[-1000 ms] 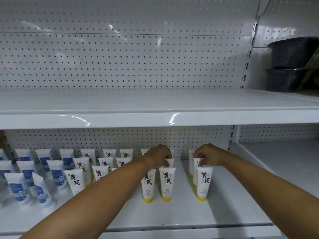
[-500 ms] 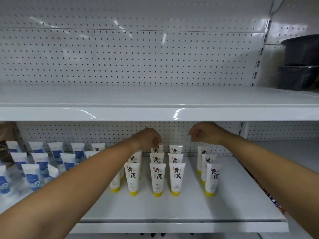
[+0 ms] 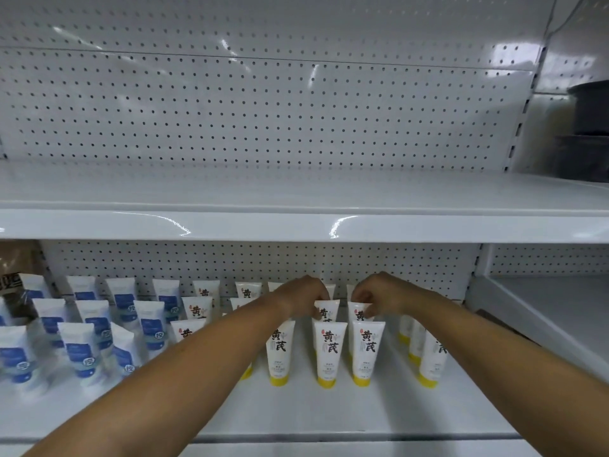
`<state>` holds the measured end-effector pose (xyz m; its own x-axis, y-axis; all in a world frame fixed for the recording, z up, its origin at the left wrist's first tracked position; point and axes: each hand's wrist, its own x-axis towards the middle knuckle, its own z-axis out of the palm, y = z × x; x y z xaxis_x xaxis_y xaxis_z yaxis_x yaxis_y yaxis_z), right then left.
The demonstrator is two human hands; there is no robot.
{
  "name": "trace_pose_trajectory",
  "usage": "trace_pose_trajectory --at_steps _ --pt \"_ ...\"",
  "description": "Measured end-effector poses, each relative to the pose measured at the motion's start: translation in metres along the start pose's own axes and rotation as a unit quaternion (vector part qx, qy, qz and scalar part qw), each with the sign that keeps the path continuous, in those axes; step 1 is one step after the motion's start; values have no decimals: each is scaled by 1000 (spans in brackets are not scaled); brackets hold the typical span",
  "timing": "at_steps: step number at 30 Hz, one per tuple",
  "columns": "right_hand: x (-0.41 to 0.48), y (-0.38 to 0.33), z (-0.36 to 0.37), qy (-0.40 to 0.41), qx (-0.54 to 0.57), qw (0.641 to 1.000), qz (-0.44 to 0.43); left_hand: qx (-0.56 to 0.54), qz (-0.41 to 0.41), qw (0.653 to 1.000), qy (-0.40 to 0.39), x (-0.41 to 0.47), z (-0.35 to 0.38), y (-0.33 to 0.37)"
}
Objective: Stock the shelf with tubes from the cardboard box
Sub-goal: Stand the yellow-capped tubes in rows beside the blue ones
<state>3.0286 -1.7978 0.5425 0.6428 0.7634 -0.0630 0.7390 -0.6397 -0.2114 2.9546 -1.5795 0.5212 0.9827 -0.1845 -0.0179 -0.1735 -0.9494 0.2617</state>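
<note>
Fingers (image 3: 318, 290) of the left hand (image 3: 301, 293) curl over and pinch the crimped top of the left-hand tube (image 3: 327, 311). The right hand (image 3: 384, 291) pinches the top of the right-hand tube (image 3: 360, 313) the same way. Both tubes stand cap-down in the second row at the centre of the frame, just behind the front-row tubes (image 3: 329, 354) on the lower shelf (image 3: 329, 410).

The step in hand looks like seating and squaring this pair. To do it well, I would press each tube straight down onto its yellow cap and turn the black lettering to face forward. Line them up behind the front pair before letting go. These tubes stand on narrow caps and sit close together, so a sideways nudge from a wrist or forearm could topple the neighbours. The hands should lift straight up and back.

More yellow-capped tubes (image 3: 431, 357) form a column at centre right, partly behind the right forearm. Blue-labelled tubes (image 3: 85, 351) fill the lower left.

No cardboard box can be made out. A brown shape (image 3: 18, 258) at the left edge is too cut off to name. Dark stacked tubs (image 3: 590, 127) sit on the upper shelf (image 3: 296, 192) at upper right, and their contents are hidden.
</note>
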Motion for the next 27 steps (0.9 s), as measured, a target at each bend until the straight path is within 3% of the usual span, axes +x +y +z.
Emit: trace_pose_trajectory --at_steps 13,19,24,27 --pt "1 4 9 9 -11 1000 12 -6 19 1000 19 1 2 -9" --pt "-12 -5 -24 27 79 995 51 -44 12 996 73 -20 -39 -15" --pt "-12 -14 -63 73 115 990 42 -26 -35 993 107 -59 -86 -29" --pt "-3 -32 -67 81 151 985 -8 -40 -84 989 113 -90 -99 -40"
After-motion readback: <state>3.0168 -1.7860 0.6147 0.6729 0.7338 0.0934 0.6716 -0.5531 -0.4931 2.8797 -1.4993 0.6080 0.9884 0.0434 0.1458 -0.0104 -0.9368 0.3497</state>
